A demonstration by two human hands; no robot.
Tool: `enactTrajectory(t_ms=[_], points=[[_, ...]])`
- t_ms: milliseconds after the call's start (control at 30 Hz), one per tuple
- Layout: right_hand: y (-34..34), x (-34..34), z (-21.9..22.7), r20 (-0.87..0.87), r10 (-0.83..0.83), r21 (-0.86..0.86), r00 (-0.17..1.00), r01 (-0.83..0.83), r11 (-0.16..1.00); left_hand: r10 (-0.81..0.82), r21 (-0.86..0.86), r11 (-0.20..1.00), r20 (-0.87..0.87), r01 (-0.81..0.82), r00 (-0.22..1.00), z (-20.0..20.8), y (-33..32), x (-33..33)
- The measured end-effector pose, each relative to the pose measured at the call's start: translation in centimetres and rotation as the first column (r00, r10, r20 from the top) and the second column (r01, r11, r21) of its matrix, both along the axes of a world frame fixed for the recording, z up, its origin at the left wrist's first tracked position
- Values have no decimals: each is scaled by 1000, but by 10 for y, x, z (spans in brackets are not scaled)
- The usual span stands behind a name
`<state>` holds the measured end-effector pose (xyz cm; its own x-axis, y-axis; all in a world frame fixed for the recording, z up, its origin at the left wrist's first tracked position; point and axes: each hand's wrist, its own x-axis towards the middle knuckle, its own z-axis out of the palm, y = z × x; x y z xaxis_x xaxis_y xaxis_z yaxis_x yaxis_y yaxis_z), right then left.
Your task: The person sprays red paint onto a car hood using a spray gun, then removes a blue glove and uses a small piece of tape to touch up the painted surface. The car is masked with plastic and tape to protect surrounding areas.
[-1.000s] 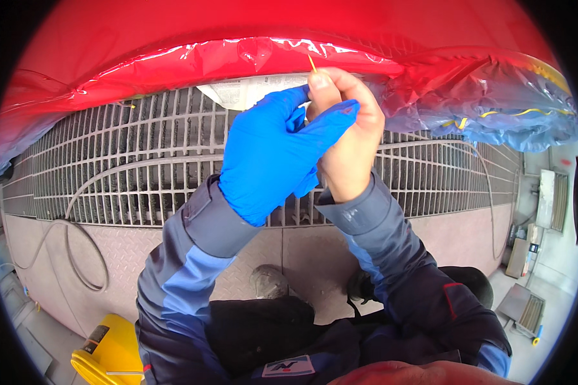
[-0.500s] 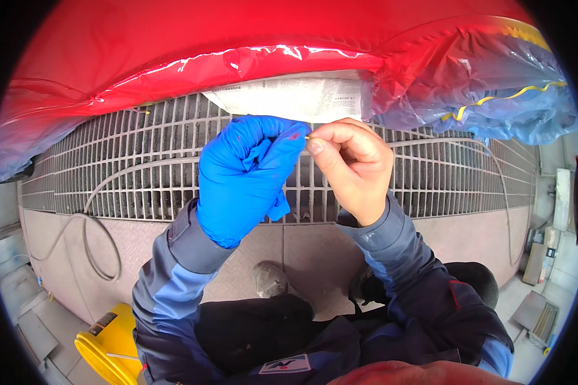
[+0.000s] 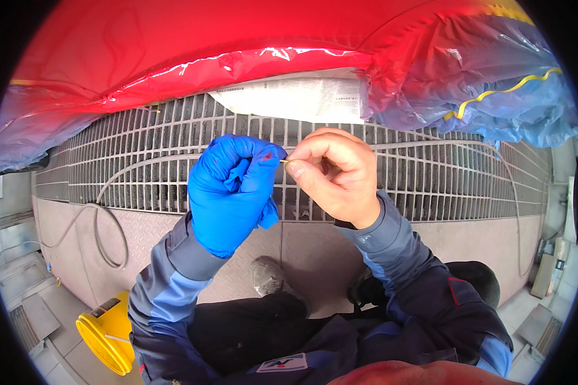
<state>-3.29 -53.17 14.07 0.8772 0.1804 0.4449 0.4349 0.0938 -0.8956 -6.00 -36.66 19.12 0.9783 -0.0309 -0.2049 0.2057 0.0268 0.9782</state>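
My left hand (image 3: 228, 192) wears a blue glove with a small red smear near its fingertips. Its thumb and finger pinch a thin, short, yellowish strip (image 3: 284, 161), too small to name surely. Crumpled blue material (image 3: 267, 215) pokes out from under the curled fingers; whether it belongs to the glove or is a separate piece I cannot tell. Bare and ungloved, my right hand (image 3: 343, 176) grips the strip's other end between thumb and forefinger. The two sets of fingertips almost meet, held up over the floor grating (image 3: 327, 205).
A glossy red panel (image 3: 192, 32) spans the far side, edged with white masking paper (image 3: 302, 99) and bluish plastic film (image 3: 481, 90) with yellow tape. A grey hose (image 3: 109, 234) curls over the grating and floor plates. At lower left stands a yellow bucket (image 3: 96, 343).
Both hands have shifted a little to the left and closer to me, still pinched together. More of the thin strip shows between the fingertips. The whole view has shifted slightly.
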Motion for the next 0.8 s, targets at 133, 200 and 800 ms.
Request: enactTrajectory(t_ms=[133, 200, 800], points=[[-13, -3, 3, -90, 58, 14, 994, -57, 998, 89, -76, 993, 28, -87, 996, 3, -6, -4], [-21, -3, 2, -103, 94, 30, 990, -91, 995, 117, -81, 990, 9, -116, 993, 4, -5, -5], [-37, 2, 6, 41, 278, 80, 960, -281, 956, -217, -21, 976, -63, 217, 974, -6, -7, -19]])
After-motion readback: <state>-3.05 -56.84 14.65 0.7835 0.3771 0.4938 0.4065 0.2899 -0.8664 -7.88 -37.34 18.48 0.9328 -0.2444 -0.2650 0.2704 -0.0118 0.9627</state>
